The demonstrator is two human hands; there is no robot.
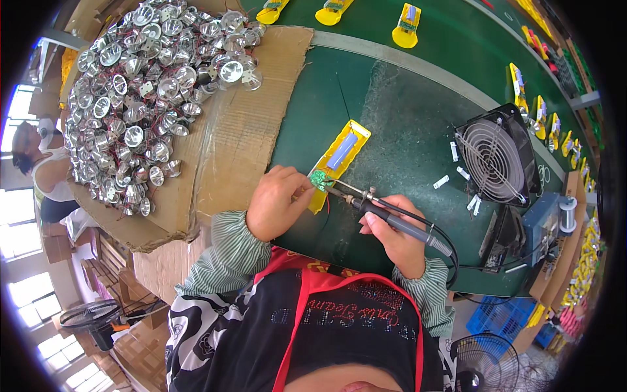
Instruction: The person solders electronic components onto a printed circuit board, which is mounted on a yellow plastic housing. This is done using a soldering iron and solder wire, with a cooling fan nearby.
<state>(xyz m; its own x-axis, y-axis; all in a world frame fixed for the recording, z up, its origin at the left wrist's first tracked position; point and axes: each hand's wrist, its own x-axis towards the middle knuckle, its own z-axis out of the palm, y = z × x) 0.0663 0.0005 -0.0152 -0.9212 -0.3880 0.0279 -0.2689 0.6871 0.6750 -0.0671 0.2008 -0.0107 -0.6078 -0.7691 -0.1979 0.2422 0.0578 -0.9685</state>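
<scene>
Head view: the left hand [277, 204] pinches the green circuit board [319, 178] by its eight o'clock edge, at the yellow casing's [351, 153] seven o'clock end; the right hand [401, 245] grips the soldering iron [418, 234] from four o'clock, tip at the board; silver reflectors [134, 111] heap at ten o'clock.

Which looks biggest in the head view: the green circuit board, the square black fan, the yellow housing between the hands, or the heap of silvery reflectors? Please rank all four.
1. Heap of silvery reflectors
2. Square black fan
3. Yellow housing
4. Green circuit board
</scene>
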